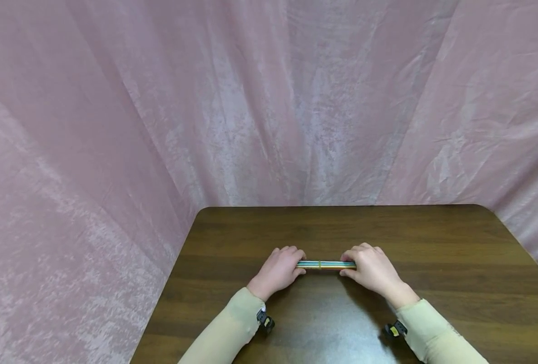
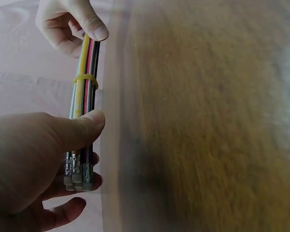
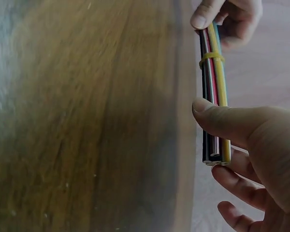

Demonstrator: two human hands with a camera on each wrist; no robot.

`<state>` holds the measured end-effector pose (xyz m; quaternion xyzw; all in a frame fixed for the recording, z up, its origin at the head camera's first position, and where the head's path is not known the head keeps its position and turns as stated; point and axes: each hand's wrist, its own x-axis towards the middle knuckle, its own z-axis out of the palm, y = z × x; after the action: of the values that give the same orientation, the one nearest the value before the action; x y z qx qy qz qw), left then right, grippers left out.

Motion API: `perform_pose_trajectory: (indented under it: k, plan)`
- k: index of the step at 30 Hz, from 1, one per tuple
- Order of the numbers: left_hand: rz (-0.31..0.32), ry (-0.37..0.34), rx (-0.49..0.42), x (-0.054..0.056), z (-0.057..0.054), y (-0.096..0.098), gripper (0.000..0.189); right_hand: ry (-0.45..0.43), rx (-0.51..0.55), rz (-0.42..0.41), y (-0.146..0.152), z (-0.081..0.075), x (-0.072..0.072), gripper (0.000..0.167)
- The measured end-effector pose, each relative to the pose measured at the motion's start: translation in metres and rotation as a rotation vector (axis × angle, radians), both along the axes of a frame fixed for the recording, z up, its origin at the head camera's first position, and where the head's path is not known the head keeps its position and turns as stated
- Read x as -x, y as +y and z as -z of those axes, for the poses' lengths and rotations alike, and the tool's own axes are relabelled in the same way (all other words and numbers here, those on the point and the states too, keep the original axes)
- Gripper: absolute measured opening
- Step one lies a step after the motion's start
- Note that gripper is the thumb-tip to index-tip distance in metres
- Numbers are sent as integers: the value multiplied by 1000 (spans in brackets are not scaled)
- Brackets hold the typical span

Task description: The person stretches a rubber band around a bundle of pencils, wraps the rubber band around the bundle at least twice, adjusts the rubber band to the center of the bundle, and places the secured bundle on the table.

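A bundle of pencils (image 1: 325, 265) in several colours lies crosswise between both hands, with a yellow rubber band (image 2: 85, 80) round its middle. My left hand (image 1: 280, 270) grips the end with the erasers (image 2: 77, 180), its thumb across the near side and its fingers behind. My right hand (image 1: 372, 268) holds the opposite end, where the flat, unsharpened pencil ends (image 3: 216, 162) show past the thumb. In the right wrist view, yellow, red, black and light blue pencils lie side by side. Parts of the bundle are hidden behind both thumbs.
Beneath the hands is a brown wood-grain table (image 1: 259, 227) with rounded far corners. Pink curtains (image 1: 269, 101) hang behind it and along its left side. A small black device (image 1: 265, 320) is strapped at the left wrist, and another device (image 1: 395, 329) at the right.
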<state>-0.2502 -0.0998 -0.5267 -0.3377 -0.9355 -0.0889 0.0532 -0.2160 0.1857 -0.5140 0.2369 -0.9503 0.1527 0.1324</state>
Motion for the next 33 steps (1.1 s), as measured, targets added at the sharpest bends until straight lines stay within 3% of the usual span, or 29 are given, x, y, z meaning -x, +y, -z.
perform_pose_trajectory:
  k: [6, 10, 33]
  plan:
    - [-85, 33, 3, 7, 0, 8, 29, -7, 6, 30, -1, 6, 9, 26]
    - [-107, 60, 12, 10, 3, 11, 27, -9, -6, 38, 0, 9, 12, 26]
    - [-110, 50, 30, 9, 11, 7, 33, -29, -6, 13, -1, 11, 9, 28]
